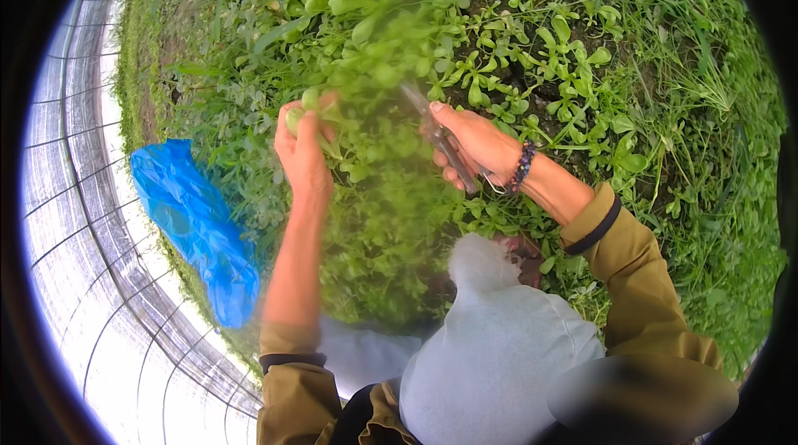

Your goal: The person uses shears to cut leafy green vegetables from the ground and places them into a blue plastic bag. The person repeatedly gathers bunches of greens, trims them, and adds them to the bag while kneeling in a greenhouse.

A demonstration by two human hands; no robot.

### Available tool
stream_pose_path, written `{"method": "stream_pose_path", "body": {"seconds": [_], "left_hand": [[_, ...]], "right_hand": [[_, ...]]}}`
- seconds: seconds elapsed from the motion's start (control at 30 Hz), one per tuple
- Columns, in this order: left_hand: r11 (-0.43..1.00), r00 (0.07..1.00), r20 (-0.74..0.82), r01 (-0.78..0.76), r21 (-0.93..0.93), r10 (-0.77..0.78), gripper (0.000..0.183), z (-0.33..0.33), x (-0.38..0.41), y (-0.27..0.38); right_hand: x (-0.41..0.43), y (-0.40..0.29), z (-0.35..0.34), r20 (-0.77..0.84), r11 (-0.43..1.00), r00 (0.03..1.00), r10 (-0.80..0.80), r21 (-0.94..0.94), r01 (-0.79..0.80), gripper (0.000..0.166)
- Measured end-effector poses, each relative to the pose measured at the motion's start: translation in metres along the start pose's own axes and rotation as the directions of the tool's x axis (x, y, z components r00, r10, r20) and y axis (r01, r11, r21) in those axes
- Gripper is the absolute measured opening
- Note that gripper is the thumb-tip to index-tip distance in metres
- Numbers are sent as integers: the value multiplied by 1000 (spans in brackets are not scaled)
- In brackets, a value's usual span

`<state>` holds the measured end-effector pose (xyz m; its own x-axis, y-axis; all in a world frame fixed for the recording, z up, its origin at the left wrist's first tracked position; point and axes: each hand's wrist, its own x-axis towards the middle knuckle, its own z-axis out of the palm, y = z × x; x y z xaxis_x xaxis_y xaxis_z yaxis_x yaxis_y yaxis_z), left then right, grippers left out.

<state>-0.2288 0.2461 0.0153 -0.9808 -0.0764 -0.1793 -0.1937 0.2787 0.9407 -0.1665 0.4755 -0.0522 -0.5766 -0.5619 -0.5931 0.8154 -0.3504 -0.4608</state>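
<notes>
My left hand (307, 143) is closed around a few pale green leafy sprigs (299, 118), held between thumb and fingers left of centre. To its right, my right hand (471, 146) grips a pair of garden snips (446, 146), whose blades point up and left into the foliage. A beaded bracelet (523, 166) circles the right wrist. Low, round-leaved plants (480, 74) grow beyond and between both hands. The foliage near the snips' tip is blurred, so whether the blades touch a stem cannot be told.
A blue plastic bag (196, 220) lies on the left beside the plants. Further left stands a translucent sheet wall with a wire grid (87, 196). My knee in light blue trousers (499, 345) is close below the right hand. Long grass (698, 77) grows on the right.
</notes>
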Motion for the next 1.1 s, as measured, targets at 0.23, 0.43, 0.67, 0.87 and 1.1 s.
{"method": "stream_pose_path", "body": {"seconds": [0.23, 0.43, 0.67, 0.87, 1.1], "left_hand": [[584, 960, 275, -251, 772, 49, 35, 50, 28, 13], [149, 832, 473, -527, 837, 288, 46, 53, 58, -7], [341, 867, 342, -465, 817, 363, 28, 35, 69, -19], [396, 869, 340, -471, 788, 358, 25, 35, 68, -19], [404, 829, 399, -545, 735, 392, 23, 30, 73, -31]], "right_hand": [[19, -19, 3, -51, 998, 999, -9, 57, 12, 56], [21, -15, -4, 31, 991, 999, 20, 131, -24, 55], [33, -19, 1, 32, 983, 997, 73, 168, -77, 53], [39, -27, 9, 13, 986, 999, 48, 160, -50, 45], [39, -29, 13, 20, 990, 1000, 9, 139, -12, 41]]}}
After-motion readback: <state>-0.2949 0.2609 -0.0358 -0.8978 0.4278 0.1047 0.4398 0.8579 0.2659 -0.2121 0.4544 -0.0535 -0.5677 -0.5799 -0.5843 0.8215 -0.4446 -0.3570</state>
